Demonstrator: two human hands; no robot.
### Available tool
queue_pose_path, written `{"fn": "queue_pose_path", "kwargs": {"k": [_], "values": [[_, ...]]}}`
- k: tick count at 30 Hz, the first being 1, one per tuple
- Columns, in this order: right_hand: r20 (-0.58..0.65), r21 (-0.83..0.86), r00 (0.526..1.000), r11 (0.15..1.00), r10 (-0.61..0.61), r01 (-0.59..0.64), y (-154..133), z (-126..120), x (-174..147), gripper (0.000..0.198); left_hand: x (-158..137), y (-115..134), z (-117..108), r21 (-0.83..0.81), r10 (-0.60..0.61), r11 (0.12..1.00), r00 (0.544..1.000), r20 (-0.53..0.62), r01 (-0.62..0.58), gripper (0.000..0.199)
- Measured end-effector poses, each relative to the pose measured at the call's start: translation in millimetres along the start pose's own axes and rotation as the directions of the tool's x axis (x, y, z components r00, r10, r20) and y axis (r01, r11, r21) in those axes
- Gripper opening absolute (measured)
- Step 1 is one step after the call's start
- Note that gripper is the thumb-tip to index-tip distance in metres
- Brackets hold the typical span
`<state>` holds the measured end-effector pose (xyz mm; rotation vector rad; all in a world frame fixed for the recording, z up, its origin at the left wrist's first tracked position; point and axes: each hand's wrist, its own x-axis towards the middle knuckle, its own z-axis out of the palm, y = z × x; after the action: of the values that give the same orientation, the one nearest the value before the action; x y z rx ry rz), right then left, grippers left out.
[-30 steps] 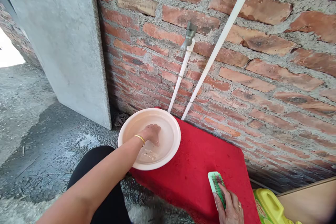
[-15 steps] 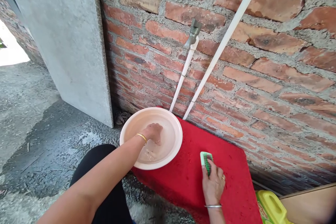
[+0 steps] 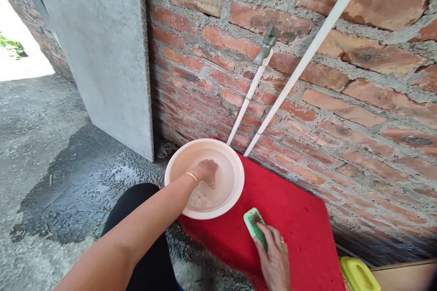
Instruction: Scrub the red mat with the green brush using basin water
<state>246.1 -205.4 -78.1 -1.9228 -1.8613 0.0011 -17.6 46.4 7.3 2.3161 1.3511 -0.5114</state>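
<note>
A pale pink basin (image 3: 171, 191) of shallow water stands on the left end of a red, cloth-like surface (image 3: 300, 209). My left hand (image 3: 207, 173), with a gold bangle at its wrist, reaches down into the basin. Its fingers are curled and partly hidden in the water, so what they hold, if anything, does not show. Over the red surface, right of the basin, my right hand (image 3: 275, 257) grips a green scrub brush (image 3: 253, 220). The thumb lies along one side and the fingers along the other. The brush is tilted, with its far end toward the basin.
Behind rises a brick wall (image 3: 341, 145) with a white pipe (image 3: 307, 54) and a grey tap (image 3: 268, 44). A grey slab (image 3: 102, 54) leans at the left above wet concrete floor (image 3: 68, 200). A yellow plastic container (image 3: 360, 275) stands at the lower right.
My right hand has moved left and nearer me with the brush, which has turned to slant toward the basin. My left hand stays in the basin. The view has shifted slightly left.
</note>
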Motion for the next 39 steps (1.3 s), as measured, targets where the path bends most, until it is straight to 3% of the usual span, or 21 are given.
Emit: {"fn": "queue_pose_path", "kwargs": {"k": [4,7,10,13,16,20,23,27,30,32,36,39], "values": [[-0.096,-0.080,0.980,0.980,0.175,-0.183,59.2,-25.2,-11.6,0.056,-0.3,1.2,-0.1,-0.025,0.019,0.999,1.000,-0.014,-0.020,0.086],[-0.164,-0.203,0.925,0.906,0.342,-0.371,91.9,-39.6,-14.7,0.071,1.0,1.9,0.5,-0.033,0.025,0.999,1.000,-0.003,-0.025,0.091],[-0.229,-0.288,0.856,0.808,0.463,-0.514,104.8,-42.9,-4.3,0.078,2.0,2.1,0.3,-0.018,0.029,0.999,0.999,0.013,-0.029,0.092],[-0.260,-0.308,0.837,0.781,0.481,-0.544,97.0,-31.9,23.5,0.073,1.6,1.7,-0.1,-0.006,0.024,1.000,0.999,0.022,-0.024,0.092],[-0.237,-0.284,0.855,0.809,0.461,-0.514,69.5,-10.7,59.3,0.065,-0.3,0.9,-0.3,-0.019,0.039,0.999,0.999,0.002,-0.039,0.090],[-0.155,-0.242,0.945,0.916,0.288,-0.319,11.3,19.8,85.4,0.053,-2.0,0.3,-1.0,-0.028,0.044,0.999,0.999,-0.012,-0.044,0.087],[-0.072,-0.194,0.993,0.976,0.090,-0.102,-28.5,33.9,74.9,0.046,-1.4,0.9,-1.9,-0.012,0.037,0.999,0.999,0.007,-0.037,0.084],[0.014,-0.097,0.997,0.992,-0.074,0.075,-46.9,33.1,44.6,0.038,-1.2,1.3,-1.9,0.006,0.035,0.999,0.999,0.009,-0.035,0.079],[0.052,-0.071,0.993,0.991,-0.106,0.110,-29.3,20.3,31.3,0.036,-2.2,1.2,-0.7,-0.004,0.028,1.000,1.000,-0.007,-0.028,0.076],[0.038,-0.102,0.997,0.992,-0.064,0.067,-4.9,8.1,27.5,0.038,-2.7,0.9,0.5,-0.011,0.022,1.000,1.000,-0.016,-0.022,0.076],[-0.094,-0.224,0.989,0.966,0.110,-0.129,58.4,-21.4,15.6,0.058,-1.5,-0.3,3.3,-0.017,0.026,0.999,0.999,-0.026,-0.027,0.077],[-0.222,-0.313,0.944,0.899,0.244,-0.306,98.3,-42.4,-2.3,0.064,0.2,-1.3,4.9,-0.030,0.035,0.999,0.999,-0.033,-0.036,0.080]]}}
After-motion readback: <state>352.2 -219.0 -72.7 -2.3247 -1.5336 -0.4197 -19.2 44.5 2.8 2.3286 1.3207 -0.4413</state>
